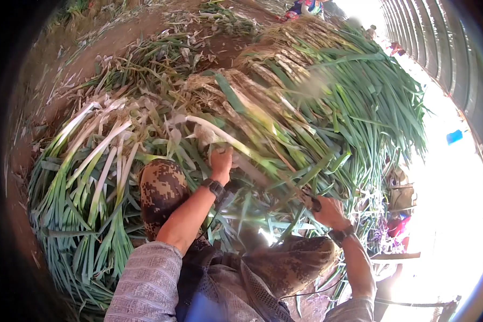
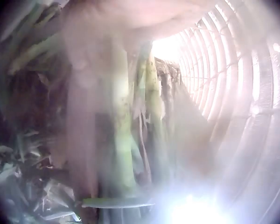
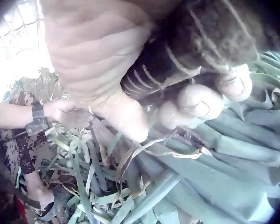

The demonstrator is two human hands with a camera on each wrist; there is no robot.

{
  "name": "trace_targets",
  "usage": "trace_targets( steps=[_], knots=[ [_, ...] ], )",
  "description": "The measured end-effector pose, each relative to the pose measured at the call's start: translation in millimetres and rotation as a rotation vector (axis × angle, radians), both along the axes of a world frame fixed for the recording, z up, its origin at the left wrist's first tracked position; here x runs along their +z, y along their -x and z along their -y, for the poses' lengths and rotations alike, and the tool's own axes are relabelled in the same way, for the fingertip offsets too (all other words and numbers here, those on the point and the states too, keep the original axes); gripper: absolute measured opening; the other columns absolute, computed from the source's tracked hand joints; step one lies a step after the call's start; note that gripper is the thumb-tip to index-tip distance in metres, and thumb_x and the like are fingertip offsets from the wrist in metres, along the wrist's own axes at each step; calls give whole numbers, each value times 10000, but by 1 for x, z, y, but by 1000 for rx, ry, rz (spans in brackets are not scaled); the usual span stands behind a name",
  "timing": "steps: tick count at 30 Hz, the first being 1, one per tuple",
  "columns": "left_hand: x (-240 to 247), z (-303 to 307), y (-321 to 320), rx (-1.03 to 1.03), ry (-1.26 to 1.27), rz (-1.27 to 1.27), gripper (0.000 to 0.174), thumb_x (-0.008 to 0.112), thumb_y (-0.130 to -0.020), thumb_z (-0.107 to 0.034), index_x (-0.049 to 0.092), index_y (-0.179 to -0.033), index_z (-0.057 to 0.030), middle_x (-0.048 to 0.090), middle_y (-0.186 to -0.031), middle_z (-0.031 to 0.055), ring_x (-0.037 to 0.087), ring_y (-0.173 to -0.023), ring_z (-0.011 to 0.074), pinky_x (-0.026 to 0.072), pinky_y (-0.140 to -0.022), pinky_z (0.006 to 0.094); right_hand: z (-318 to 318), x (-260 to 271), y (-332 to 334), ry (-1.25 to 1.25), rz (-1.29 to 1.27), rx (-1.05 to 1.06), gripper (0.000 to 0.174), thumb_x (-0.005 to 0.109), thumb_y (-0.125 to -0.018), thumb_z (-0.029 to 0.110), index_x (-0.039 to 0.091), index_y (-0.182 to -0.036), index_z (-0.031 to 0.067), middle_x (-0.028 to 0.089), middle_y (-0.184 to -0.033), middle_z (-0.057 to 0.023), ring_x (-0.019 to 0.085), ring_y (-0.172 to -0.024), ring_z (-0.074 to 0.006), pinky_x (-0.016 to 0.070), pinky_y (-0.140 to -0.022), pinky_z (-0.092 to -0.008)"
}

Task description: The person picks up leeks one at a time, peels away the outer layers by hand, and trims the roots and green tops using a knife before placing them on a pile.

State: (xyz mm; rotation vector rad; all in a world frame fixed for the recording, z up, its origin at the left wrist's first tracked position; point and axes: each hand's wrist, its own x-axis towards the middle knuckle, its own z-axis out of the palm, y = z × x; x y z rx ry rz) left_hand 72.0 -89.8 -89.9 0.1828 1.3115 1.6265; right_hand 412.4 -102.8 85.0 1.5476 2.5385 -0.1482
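My left hand [image 1: 221,163] has its fingers curled round a leek stalk, beside the root end of a long white leek [image 1: 217,130]. In the left wrist view a pale green stalk [image 2: 122,126] runs down from the blurred hand [image 2: 140,18]. My right hand [image 1: 331,213] grips a dark tool handle [image 1: 315,204] at the lower edge of the leek pile. The right wrist view shows the fingers and thumb of this hand [image 3: 130,93] round the dark, ridged handle [image 3: 163,65]; the tool's far end cannot be made out.
Leeks with white stalks [image 1: 94,155] lie at the left beside a camouflage-clad knee [image 1: 163,185]. A large heap of leeks [image 1: 359,102] spreads at the upper right. Loose trimmings [image 1: 139,70] cover the soil behind. A ribbed wall [image 1: 440,43] curves along the right.
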Motion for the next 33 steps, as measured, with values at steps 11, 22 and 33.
trace_targets(
  steps=[11,22,33],
  knots=[
    [-12,-23,-27,-144,-213,333,247,560,-943,-195,551,-1168,-94,620,-1095,52,622,-1017,204,533,-816,396,-21,-16,39,24,-43,42,210,635,-778,230,656,-939,98,668,-781,-197,629,-792,-429,461,-731,-534],
    [-13,-31,-24,-174,-397,420,438,714,-904,-293,496,-1219,-79,582,-1039,88,617,-938,217,567,-782,383,-9,5,24,-103,-108,17,198,639,-771,199,655,-936,90,651,-761,-212,616,-738,-440,469,-683,-529],
    [-4,-6,-75,-322,-342,538,691,667,-918,-433,362,-1429,-83,384,-1448,156,426,-1315,321,481,-1020,508,-10,-2,12,-26,-80,50,217,662,-746,169,657,-954,104,651,-785,-206,615,-767,-437,459,-665,-522]
  ],
)
